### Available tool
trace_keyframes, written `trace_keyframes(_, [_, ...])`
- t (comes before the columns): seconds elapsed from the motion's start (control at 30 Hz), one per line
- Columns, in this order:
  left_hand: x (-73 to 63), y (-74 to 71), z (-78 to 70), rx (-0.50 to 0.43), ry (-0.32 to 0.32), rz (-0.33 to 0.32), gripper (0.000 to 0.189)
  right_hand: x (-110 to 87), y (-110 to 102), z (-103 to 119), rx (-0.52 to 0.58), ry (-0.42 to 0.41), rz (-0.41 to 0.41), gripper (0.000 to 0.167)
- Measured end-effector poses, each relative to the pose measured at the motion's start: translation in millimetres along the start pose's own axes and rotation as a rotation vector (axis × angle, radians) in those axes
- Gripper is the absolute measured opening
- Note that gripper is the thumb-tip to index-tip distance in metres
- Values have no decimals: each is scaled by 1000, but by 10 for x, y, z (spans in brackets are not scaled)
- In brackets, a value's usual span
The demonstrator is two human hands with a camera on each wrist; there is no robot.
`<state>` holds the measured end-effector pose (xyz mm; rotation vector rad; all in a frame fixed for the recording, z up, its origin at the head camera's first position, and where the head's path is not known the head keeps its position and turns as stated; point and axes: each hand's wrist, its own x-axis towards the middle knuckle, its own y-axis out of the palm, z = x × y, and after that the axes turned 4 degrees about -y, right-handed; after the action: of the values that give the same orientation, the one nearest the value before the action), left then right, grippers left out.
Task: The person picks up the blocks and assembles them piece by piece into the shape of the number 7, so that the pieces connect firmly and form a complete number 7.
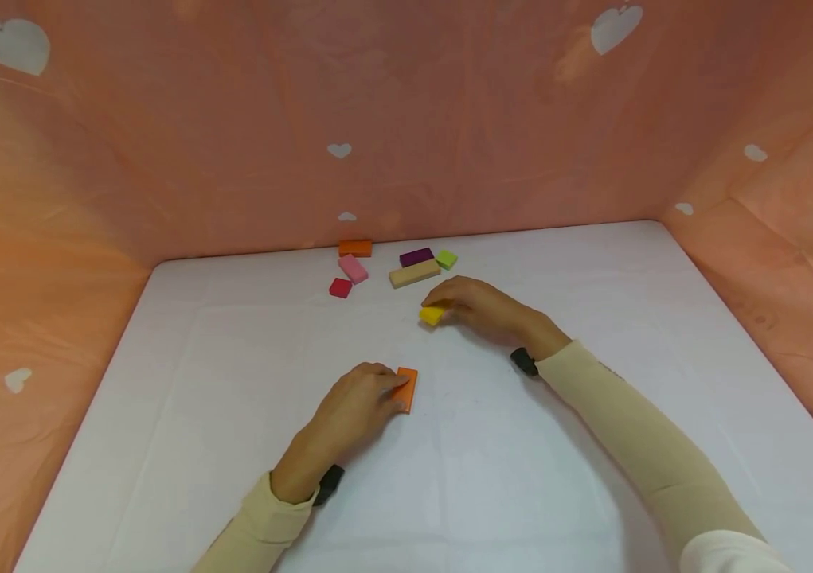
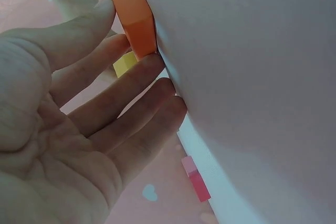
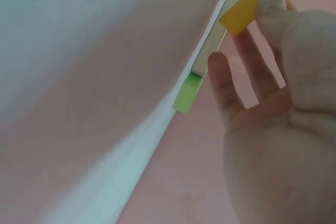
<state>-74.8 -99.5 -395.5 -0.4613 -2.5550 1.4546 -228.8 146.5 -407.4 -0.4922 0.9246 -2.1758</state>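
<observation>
Near the middle of the white table, my left hand [image 1: 357, 398] holds an orange block [image 1: 407, 390] between thumb and fingers. In the left wrist view that orange block [image 2: 133, 14] stands close against the white surface, and the other fingers reach down to the cloth. Farther back and to the right, my right hand [image 1: 476, 307] pinches a yellow block [image 1: 431, 316]. The right wrist view shows the yellow block [image 3: 257, 2] gripped under the thumb, tilted and raised off the table, with the remaining fingers spread apart.
Toward the back lie a second orange block [image 1: 355, 248], a pink block [image 1: 353, 269], a red block [image 1: 340, 288], a purple block [image 1: 416, 256], a beige block [image 1: 415, 274] and a lime green block [image 1: 447, 259]. Orange cloth [image 1: 449, 119] with white hearts walls the back and sides.
</observation>
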Motion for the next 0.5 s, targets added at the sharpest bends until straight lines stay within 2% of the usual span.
trace_keyframes(0.5, [3,12,23,-5,11,0,39,-1,153,188,75,-82,25,30])
